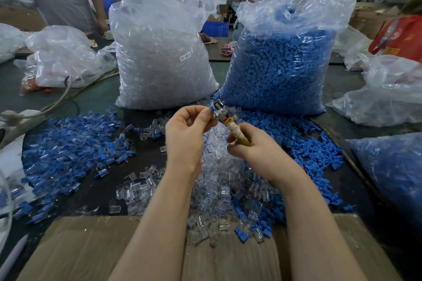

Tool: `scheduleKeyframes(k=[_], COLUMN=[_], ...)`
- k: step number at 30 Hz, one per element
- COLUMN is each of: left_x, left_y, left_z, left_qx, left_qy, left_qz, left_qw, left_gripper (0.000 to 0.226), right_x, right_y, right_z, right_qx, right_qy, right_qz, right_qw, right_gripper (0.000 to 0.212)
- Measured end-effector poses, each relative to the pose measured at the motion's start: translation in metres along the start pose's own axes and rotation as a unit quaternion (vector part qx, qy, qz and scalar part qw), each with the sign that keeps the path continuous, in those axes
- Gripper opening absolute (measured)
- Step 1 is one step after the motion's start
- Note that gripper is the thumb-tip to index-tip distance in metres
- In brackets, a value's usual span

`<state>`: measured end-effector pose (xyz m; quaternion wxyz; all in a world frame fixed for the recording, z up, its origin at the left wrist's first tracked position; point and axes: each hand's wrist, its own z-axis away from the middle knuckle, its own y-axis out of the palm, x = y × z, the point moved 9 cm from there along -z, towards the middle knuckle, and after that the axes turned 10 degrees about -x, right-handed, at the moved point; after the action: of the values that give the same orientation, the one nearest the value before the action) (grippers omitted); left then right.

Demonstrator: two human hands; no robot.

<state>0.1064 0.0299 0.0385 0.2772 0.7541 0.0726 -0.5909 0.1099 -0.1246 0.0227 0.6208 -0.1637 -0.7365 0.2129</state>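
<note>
A dark table [146, 162] filled the view. At its far side stood two tall sacks: the clear bag [159, 52] on the left, packed nearly full with transparent caps, and the blue bag [280, 68] on the right, packed as full with blue plugs. A third bag [392, 178] at the near right also held blue parts. A crumpled bag [64, 57] at the far left looked mostly slack, and what it held could not be made out.

On the table, a joined pile [68, 143] of blue-and-clear pieces spread at the left. Loose caps [219, 189] lay heaped in the middle and loose plugs [308, 143] at the right, both spilling onto the cardboard [91, 248] at the near edge.

Judging from that, a fair batch had been assembled, but with both sacks almost full most of the work remained.

Above the caps, the right hand [253, 148] was clenched round the taped handle of a tool [222, 114], its metal head pointing far and left. The left hand [187, 134] pinched a small blue piece [212, 109] at that head, touching it; whether it was seated could not be told.
</note>
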Motion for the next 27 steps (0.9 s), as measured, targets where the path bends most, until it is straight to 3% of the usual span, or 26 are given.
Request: scheduleKeyframes(k=[18,23,27], left_x=[0.006,0.023,0.036], left_y=[-0.001,-0.01,-0.046], left_z=[0.0,-0.004,-0.012], left_qx=[0.007,-0.022,-0.154], left_qy=[-0.022,-0.117,-0.235], left_qz=[0.005,0.01,0.16], left_qw=[1.0,0.993,0.946], left_gripper=[0.011,0.004,0.01], right_x=[0.007,0.001,-0.015], right_y=[0.0,0.001,-0.014], right_z=[0.0,-0.002,-0.008], right_qx=[-0.031,-0.029,-0.078], right_qy=[-0.045,-0.03,0.025], right_qz=[0.1,0.106,0.119], right_qw=[0.994,0.993,0.989], right_gripper=[0.007,0.005,0.008])
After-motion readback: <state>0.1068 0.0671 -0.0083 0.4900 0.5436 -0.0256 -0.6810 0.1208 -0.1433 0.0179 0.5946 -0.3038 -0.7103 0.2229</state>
